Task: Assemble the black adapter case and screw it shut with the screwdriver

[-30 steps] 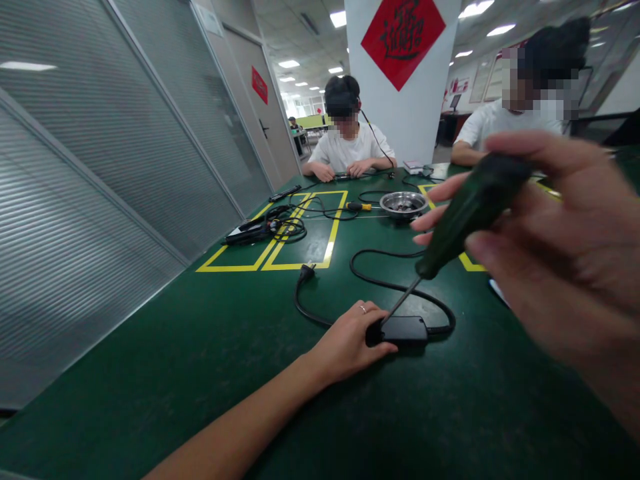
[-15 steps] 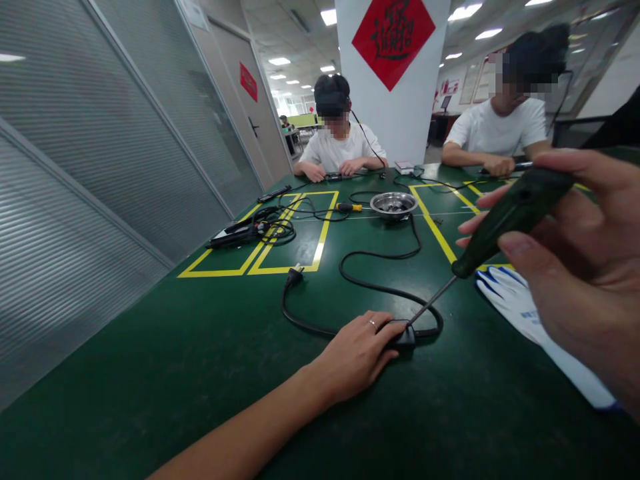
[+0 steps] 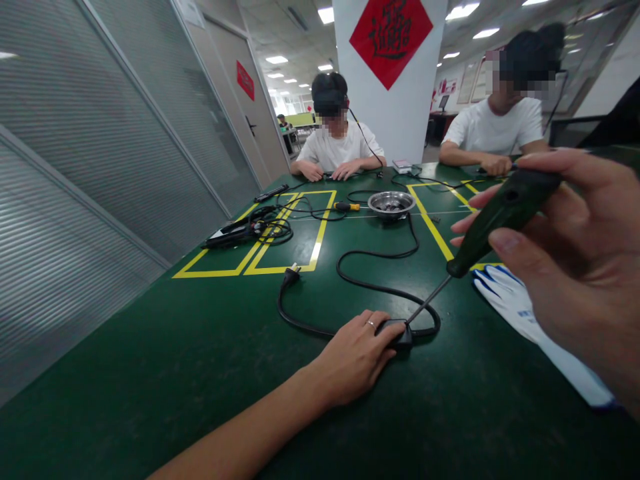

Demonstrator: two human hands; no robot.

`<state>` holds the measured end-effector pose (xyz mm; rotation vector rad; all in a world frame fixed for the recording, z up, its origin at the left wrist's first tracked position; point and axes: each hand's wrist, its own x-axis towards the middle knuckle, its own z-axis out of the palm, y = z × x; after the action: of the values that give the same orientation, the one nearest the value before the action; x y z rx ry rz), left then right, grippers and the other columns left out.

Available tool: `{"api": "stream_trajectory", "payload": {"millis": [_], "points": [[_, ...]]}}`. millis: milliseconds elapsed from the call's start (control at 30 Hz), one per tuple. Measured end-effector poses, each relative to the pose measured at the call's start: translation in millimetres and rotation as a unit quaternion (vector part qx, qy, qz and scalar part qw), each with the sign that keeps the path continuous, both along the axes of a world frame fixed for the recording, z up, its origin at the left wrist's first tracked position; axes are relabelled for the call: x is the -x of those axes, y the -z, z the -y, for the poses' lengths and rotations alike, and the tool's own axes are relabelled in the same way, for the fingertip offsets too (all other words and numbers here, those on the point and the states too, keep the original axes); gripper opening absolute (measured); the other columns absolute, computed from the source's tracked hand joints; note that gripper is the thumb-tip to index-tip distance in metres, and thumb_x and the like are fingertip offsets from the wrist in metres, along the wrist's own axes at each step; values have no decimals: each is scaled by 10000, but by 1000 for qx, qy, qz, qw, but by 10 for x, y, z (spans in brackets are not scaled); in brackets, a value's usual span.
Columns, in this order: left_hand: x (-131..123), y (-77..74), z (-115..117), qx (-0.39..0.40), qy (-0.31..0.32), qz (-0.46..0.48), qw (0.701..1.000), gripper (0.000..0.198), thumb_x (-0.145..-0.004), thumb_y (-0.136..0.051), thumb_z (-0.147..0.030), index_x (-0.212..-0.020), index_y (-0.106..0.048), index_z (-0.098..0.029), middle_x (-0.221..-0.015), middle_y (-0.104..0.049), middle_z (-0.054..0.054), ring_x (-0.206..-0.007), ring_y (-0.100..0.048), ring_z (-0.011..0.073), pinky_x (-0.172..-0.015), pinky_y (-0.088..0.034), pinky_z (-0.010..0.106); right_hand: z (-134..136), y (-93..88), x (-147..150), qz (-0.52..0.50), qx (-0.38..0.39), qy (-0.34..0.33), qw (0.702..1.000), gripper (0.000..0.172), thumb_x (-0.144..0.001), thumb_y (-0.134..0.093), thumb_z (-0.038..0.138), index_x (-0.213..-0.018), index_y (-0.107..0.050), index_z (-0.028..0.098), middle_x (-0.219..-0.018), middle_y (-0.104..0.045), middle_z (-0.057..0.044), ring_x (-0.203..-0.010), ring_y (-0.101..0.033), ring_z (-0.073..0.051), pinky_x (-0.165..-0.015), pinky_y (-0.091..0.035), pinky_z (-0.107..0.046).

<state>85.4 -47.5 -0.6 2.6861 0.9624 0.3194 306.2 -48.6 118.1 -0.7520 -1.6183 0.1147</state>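
Observation:
My left hand point(image 3: 363, 350) presses a small black box on a cord point(image 3: 403, 340), perhaps an inline switch, against the green table; its fingers close over the box. A screwdriver point(image 3: 503, 217) with a dark green handle is in my right hand point(image 3: 575, 267), the thumb and fingers gripping the handle. Its thin shaft point(image 3: 429, 300) slants down to the left, and the tip meets the top of the box by my left fingertips. The black cord point(image 3: 373, 287) loops out of the box toward the back. Its other part ends in a two-pin plug point(image 3: 292, 273) at the left.
A white glove with blue edging point(image 3: 520, 313) lies under my right hand. Farther back are a steel bowl point(image 3: 391, 204), a yellow-and-black screwdriver point(image 3: 347, 207) and tangled black cables point(image 3: 270, 230). Yellow tape point(image 3: 215, 273) marks the table. Two people point(image 3: 340, 143) sit across it.
The view has shifted slightly. My right hand and the screwdriver handle sit a little farther left and lower, with the tip still at the box. My left hand keeps its hold.

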Motion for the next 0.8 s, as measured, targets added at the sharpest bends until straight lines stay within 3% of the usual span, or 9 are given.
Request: {"api": "stream_trajectory", "payload": {"millis": [100, 200, 333, 500, 600, 667, 767, 800], "points": [[0, 12, 1, 0, 0, 1, 1000, 403, -943, -475, -233, -1333, -372, -239, -1267, -471, 91, -1079, -484, 256, -940, -436, 428, 35, -43, 20, 16, -13, 23, 1000, 666, -587, -753, 48, -1205, -572, 217, -1244, -573, -100, -1036, -634, -243, -863, -584, -374], [2, 21, 0, 2, -1, 4, 1000, 407, -942, -477, -233, -1335, -370, -234, -1266, -470, 90, -1082, -481, 256, -947, -432, 428, 44, -55, 27, 47, 22, -12, 999, 641, -682, -658, 21, -1274, -506, 213, -1234, -596, -88, -1078, -626, -233, -937, -548, -394], [8, 13, 0, 8, -2, 13, 1000, 391, -942, -479, -234, -1322, -383, -231, -1260, -475, 85, -1087, -478, 253, -957, -425, 426, 39, -19, 60, 40, 16, -47, 998, 672, -663, -685, 55, -1259, -497, 302, -1206, -583, -50, -1018, -647, -231, -840, -595, -380], [6, 7, 16, 6, -1, 15, 1000, 374, -946, -473, -235, -1312, -394, -230, -1259, -474, 86, -1089, -478, 249, -963, -423, 427, 120, -69, 71, 6, 128, -63, 990, 631, -783, -566, 100, -1323, -392, 378, -1224, -588, -27, -1019, -644, -225, -894, -565, -464], [28, 8, 25, 5, -3, 18, 1000, 375, -942, -477, -232, -1308, -401, -224, -1262, -474, 91, -1092, -479, 250, -965, -425, 428, 140, -136, -28, -43, 54, 9, 998, 610, -769, -604, 115, -1307, -433, 346, -1247, -584, -49, -1001, -648, -243, -819, -590, -446], [87, -13, 18, 4, -5, 20, 1000, 385, -934, -486, -224, -1310, -404, -226, -1260, -476, 92, -1086, -484, 252, -959, -430, 431, 126, -131, -113, -73, 20, 89, 993, 589, -772, -632, 167, -1305, -457, 346, -1174, -629, -53, -855, -674, -221, -707, -601, -404], [263, -87, -33, -7, -30, 39, 999, 389, -924, -493, -210, -1303, -414, -240, -1244, -489, 85, -1083, -491, 249, -961, -429, 430, 86, 47, -199, -45, 113, 156, 980, 595, -793, -630, 311, -1351, -427, 351, -1047, -675, -49, -637, -635, -162, -557, -560, -349], [338, -117, -62, -14, -44, 51, 998, 389, -922, -496, -209, -1301, -417, -242, -1242, -490, 84, -1087, -491, 246, -969, -424, 426, 71, 158, -208, 0, 188, 179, 966, 581, -832, -575, 358, -1382, -386, 345, -1077, -663, -55, -701, -641, -169, -630, -562, -373]]}}
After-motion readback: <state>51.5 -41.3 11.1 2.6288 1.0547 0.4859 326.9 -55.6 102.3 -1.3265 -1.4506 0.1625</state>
